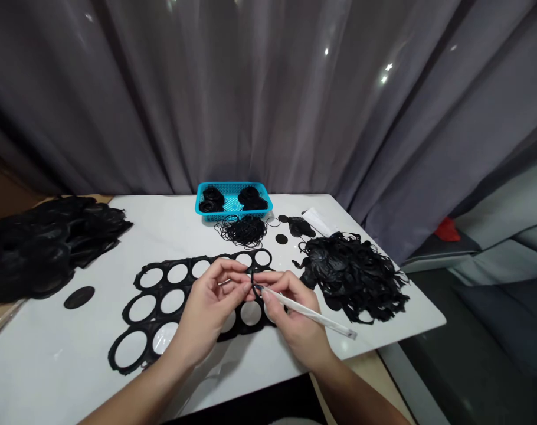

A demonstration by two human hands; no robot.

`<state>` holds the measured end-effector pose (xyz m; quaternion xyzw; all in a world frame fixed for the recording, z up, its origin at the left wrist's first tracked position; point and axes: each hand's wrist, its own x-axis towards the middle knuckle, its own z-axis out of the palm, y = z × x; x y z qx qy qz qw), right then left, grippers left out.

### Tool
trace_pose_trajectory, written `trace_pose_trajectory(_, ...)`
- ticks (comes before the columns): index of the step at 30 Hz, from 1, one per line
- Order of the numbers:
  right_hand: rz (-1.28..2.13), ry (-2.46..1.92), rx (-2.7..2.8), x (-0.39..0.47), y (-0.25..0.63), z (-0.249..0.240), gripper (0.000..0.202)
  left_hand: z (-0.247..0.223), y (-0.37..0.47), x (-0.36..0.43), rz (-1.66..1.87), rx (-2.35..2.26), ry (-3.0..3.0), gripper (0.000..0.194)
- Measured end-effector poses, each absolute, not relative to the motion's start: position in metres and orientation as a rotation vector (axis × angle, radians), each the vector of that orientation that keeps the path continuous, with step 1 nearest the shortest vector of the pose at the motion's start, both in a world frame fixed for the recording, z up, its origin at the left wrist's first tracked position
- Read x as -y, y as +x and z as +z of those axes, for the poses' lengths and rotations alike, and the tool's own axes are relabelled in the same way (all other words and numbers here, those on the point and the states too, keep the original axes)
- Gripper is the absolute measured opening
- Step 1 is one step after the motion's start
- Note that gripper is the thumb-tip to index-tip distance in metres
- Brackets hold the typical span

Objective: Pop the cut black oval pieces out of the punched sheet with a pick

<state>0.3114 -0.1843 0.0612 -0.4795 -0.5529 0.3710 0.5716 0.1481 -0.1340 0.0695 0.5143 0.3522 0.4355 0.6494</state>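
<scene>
Above a black sheet with rows of round holes (pixel 156 319), my two hands meet fingertip to fingertip. My left hand (pixel 218 304) pinches a small black ring (pixel 253 283), seen nearly edge-on between the hands. In my right hand (pixel 295 313) is a white pen-like tool (pixel 317 317), its dark tip close to the ring and its back end pointing down to the right. The fingers of my right hand also reach the ring. The sheet lies on the white table (pixel 87 354), partly hidden by my hands.
A blue basket (pixel 233 213) with black ring bundles stands at the back, a tangle of thin black rings (pixel 244 230) before it. Black scraps (pixel 357 274) are heaped right, black sheets (pixel 42 245) left. Loose black discs (pixel 79 297) and a white packet (pixel 318 221) lie on the table.
</scene>
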Motion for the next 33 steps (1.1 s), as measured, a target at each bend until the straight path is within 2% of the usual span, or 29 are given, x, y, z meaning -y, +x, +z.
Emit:
trace_pose_trajectory(5, 0.7, -1.167, 1.387, 0.186, 0.308, 0.059, 0.008, 0.072, 0.153, 0.135, 1.055, -0.849, 1.271, 0.023)
trace_pose_trajectory(11, 0.207, -1.18, 1.601, 0.186, 0.3, 0.053, 0.014, 0.069, 0.155, 0.138, 1.101, -0.968, 1.488, 0.019)
trace_pose_trajectory(16, -0.021, -1.145, 1.656, 0.185, 0.293, 0.054, 0.017, 0.066, 0.156, 0.14, 1.13, -1.03, 1.659, 0.019)
trace_pose_trajectory(25, -0.038, -1.254, 1.651, 0.182, 0.294, 0.051, 0.015, 0.07, 0.155, 0.141, 1.11, -1.048, 1.71, 0.028)
trace_pose_trajectory(30, 0.041, -1.44, 1.511, 0.177, 0.323, 0.053, 0.011, 0.074, 0.145, 0.134, 1.126, -0.846, 1.336, 0.041)
trace_pose_trajectory(33, -0.027, -1.623, 1.363, 0.171, 0.362, 0.049, 0.016, 0.076, 0.136, 0.129, 1.159, -0.752, 1.054, 0.052)
